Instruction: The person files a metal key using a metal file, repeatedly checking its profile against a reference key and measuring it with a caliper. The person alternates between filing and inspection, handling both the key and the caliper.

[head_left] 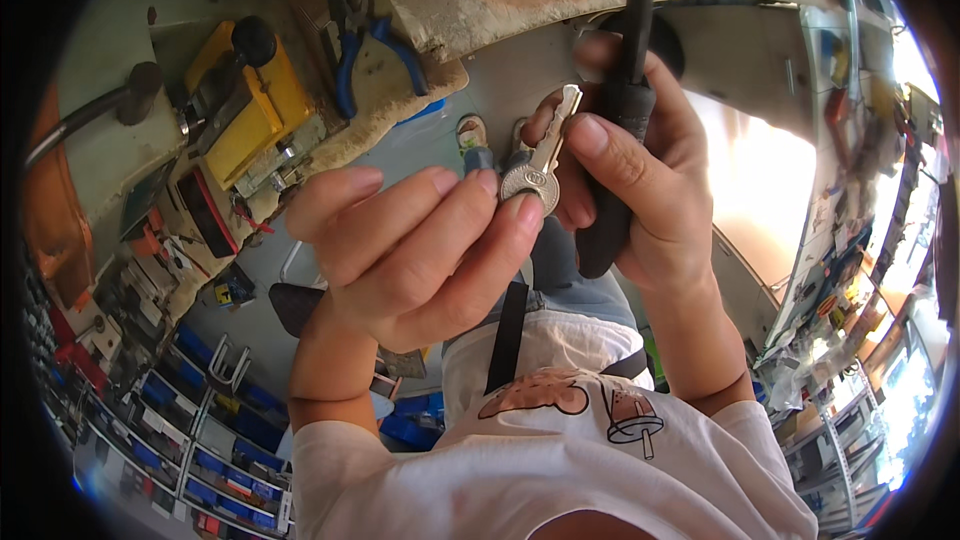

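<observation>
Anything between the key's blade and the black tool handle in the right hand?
Only the right hand's fingers: in the head view the key lies against them, beside the black handle.

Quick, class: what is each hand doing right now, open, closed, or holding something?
Left hand: closed, pinching the round head of a silver key between its fingertips.
Right hand: closed around the black handle of a tool.

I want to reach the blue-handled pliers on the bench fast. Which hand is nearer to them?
The left hand. It holds a silver key just below and right of the blue-handled pliers. The right hand, gripping a black tool handle, sits farther right.
</observation>
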Motion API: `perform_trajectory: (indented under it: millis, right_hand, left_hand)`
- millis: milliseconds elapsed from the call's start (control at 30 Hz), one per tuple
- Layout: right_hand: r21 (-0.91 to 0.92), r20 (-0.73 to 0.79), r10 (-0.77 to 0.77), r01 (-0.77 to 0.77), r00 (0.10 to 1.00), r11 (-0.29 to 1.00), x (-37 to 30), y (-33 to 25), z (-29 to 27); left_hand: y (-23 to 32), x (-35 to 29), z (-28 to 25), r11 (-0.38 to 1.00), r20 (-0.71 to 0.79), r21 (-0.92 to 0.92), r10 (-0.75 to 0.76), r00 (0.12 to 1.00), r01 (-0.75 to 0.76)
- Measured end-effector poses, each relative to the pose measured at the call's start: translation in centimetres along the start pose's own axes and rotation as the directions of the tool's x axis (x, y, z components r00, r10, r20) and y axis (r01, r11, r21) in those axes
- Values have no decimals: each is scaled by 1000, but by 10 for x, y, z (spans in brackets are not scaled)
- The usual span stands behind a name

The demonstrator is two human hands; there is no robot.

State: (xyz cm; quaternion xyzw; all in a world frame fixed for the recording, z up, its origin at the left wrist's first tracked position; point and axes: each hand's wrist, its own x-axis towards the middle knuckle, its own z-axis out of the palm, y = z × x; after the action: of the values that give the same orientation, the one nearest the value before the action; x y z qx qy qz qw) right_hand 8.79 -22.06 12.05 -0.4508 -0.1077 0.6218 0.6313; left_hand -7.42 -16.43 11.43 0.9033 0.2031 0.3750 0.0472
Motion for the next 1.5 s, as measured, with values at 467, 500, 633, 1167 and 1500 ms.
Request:
perform_trajectory:
  millis: [467, 500, 633, 1167, 1500]
  right_hand:
    - [-184, -40, -146, 136, 989, 974, 0, 11, 8]
    - [-218, -63, -162, 145, 985, 965, 0, 15, 9]
    - [-351, -107, -232, 181, 967, 919, 6, 26, 6]
    - [-964, 134, -369, 207, 920, 164, -13, 63, 7]
    - [-985, 123, -399, 64, 909, -158, -22, 73, 15]
  left_hand:
    - [-8, -9, 18, 973, -24, -124, -197, 980, 192]
    - [-9, -11, 22, 968, -35, -151, -206, 978, 198]
    - [-28, -19, 36, 838, -54, -330, -477, 877, 435]
    - [-91, -26, 57, 948, 22, -314, -53, 998, 57]
    - [-102, -21, 54, 940, 69, -308, 172, 983, -143]
